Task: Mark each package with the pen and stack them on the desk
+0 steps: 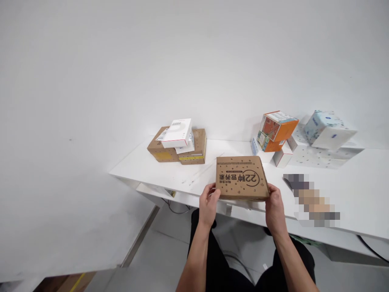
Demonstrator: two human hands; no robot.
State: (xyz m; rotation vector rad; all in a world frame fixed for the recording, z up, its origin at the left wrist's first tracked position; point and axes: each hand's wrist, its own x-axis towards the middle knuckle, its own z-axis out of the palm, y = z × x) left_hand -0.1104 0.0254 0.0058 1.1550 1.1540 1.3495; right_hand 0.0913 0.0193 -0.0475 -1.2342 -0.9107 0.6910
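Observation:
Between my two hands is a brown cardboard box [241, 177] with dark printing, upside down from my side, at the front edge of the white table [182, 177]. My left hand [209, 203] grips its near left corner, thumb on top and fingers at the side. The near right corner is gripped by my right hand [275, 207], its fingers partly hidden behind the box. Whether the box rests on the table or is held just above it, I cannot tell.
At the left, a white box [178, 132] lies on brown cartons [193, 158]. Orange boxes [278, 127] are stacked at the back right. A pale blue and white box [330, 129] sits on a larger white box [322, 156]. A pixelated patch [311, 198] covers something at the right.

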